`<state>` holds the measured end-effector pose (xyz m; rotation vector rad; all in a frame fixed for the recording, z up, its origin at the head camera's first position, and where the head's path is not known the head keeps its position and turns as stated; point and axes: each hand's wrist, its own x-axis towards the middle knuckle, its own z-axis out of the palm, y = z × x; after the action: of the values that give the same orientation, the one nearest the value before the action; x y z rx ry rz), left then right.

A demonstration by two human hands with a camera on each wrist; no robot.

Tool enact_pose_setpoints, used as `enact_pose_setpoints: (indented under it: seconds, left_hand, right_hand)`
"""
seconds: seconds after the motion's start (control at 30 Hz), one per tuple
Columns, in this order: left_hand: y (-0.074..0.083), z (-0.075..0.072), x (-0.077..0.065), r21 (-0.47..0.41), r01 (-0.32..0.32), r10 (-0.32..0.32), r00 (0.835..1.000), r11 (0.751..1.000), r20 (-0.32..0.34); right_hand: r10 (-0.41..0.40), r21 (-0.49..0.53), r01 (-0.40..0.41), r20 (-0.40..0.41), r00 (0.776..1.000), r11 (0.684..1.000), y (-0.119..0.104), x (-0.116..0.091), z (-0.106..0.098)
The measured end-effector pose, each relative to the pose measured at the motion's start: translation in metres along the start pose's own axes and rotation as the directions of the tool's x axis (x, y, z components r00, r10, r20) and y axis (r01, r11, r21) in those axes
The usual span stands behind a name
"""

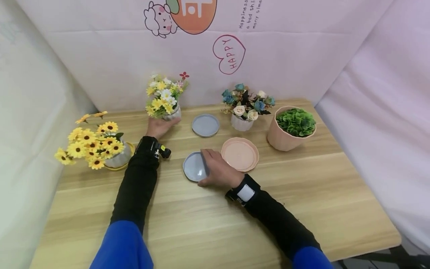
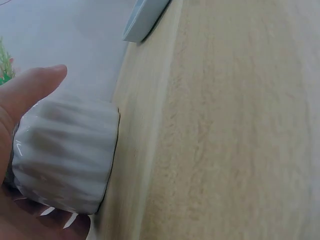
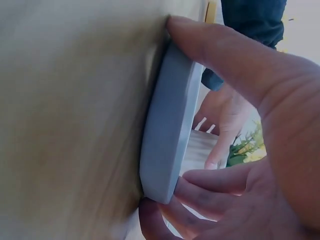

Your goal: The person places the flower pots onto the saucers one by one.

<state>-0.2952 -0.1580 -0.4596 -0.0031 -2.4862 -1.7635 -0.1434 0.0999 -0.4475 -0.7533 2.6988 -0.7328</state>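
At the back left, my left hand (image 1: pixel 158 127) grips a small white ribbed flower pot (image 2: pixel 65 155), thumb on one side and fingers curled round the other. Yellow and white artificial daisies (image 1: pixel 162 95) fill that pot, whose base is right at the tabletop. Near the middle of the table my right hand (image 1: pixel 220 170) holds a round blue-grey saucer (image 1: pixel 194 167) by its right side. In the right wrist view, the thumb is at one end of the saucer's rim and the fingertips at the other, close to the wood. A pink saucer (image 1: pixel 240 154) lies just beyond the right hand.
Another blue-grey saucer (image 1: pixel 205 125) lies farther back. Behind it to the right stands a white pot (image 1: pixel 242 123) of blue and cream roses. A pink pot (image 1: pixel 285 136) with green leaves is at right; a sunflower pot (image 1: pixel 117 158) on a yellow saucer is at left.
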Motion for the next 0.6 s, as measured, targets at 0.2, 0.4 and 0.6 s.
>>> enact_pose_setpoints:
  seconds: [0.2, 0.4, 0.6]
  left_hand:
    - [-0.007, 0.002, 0.006, 0.079, -0.060, 0.063, 0.998, 0.995, -0.028]
    - [-0.012, 0.002, 0.007, 0.134, -0.047, 0.054, 0.998, 0.990, -0.044]
    - [-0.008, 0.005, 0.007, 0.126, -0.035, 0.043, 0.997, 0.991, -0.068]
  right_hand:
    - [-0.026, -0.016, 0.027, 0.019, 0.999, 1.000, 0.006, -0.019, -0.003]
    - [-0.028, 0.011, 0.028, 0.048, 0.998, 1.000, 0.010, -0.024, -0.004]
    - [-0.039, -0.013, 0.039, 0.049, 0.998, 0.999, 0.012, -0.024, -0.006]
